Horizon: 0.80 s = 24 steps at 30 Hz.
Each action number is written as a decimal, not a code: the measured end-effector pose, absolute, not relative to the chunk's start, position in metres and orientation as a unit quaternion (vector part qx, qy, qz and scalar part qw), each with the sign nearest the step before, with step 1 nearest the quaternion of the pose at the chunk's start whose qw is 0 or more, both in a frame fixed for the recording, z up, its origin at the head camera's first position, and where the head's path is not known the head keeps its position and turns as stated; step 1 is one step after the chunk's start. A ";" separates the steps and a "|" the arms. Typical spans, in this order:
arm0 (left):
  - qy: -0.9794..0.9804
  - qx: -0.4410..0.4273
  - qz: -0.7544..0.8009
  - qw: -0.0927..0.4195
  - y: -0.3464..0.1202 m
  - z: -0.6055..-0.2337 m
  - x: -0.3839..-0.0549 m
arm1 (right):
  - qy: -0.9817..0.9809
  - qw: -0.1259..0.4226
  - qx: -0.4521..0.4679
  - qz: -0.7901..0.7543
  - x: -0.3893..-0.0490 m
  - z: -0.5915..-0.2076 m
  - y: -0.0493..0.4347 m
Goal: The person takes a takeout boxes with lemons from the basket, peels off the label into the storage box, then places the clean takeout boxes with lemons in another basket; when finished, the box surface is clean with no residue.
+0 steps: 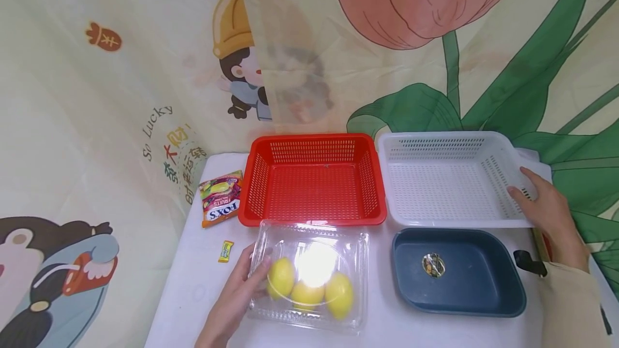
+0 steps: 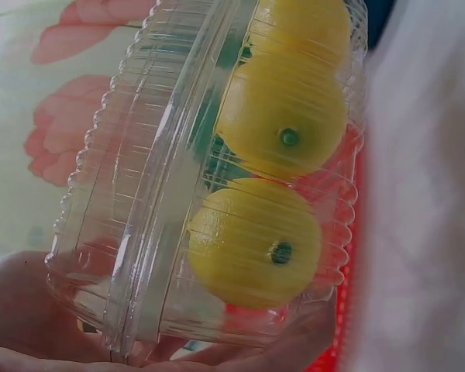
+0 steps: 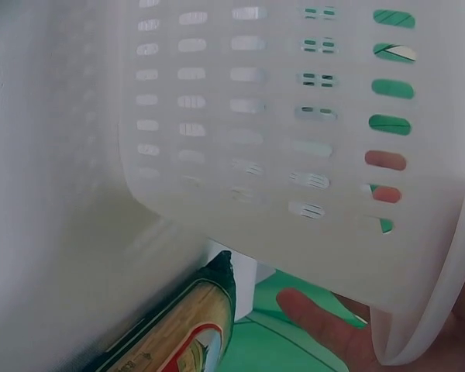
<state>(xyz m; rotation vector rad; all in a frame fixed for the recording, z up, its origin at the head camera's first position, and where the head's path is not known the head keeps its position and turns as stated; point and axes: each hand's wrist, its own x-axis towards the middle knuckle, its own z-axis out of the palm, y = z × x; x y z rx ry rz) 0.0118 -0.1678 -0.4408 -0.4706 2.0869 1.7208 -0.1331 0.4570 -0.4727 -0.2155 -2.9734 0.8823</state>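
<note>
My left hand (image 1: 237, 286) grips the left side of a clear plastic clamshell box (image 1: 358, 283), with the thumb on top. Inside lie three yellow lemons (image 1: 339, 295), also seen through the ribbed wall in the left wrist view, where two show green spots (image 2: 281, 253). The box is in front of a red basket (image 1: 309, 219). At the right, my right hand (image 1: 553, 211) holds the right rim of a white slotted basket (image 1: 445, 197), thumb on the inner side. In the right wrist view, a finger (image 3: 318, 322) shows outside the basket wall (image 3: 279, 225).
A blue tub (image 1: 464, 302) holds a round, shiny wrapped item (image 1: 433, 265). A FOX'S Fruits bag (image 1: 221, 197) and a small yellow wrapped candy (image 1: 225, 251) lie at the left. A brown and green package (image 3: 178, 333) lies beside the white basket. Patterned cloth (image 1: 300, 26) hangs behind.
</note>
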 end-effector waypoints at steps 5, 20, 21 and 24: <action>0.740 -0.141 0.632 0.181 -0.165 -0.429 0.002 | -0.955 0.013 -0.073 0.287 -0.133 -0.473 0.457; 0.746 -0.054 0.649 0.136 -0.158 -0.407 -0.035 | -0.956 0.011 -0.077 0.281 -0.133 -0.470 0.456; 0.748 -0.049 0.649 0.134 -0.157 -0.406 -0.038 | -0.956 0.010 -0.077 0.282 -0.133 -0.470 0.456; 0.753 -0.043 0.644 0.128 -0.152 -0.401 -0.049 | -0.956 0.010 -0.078 0.283 -0.133 -0.471 0.456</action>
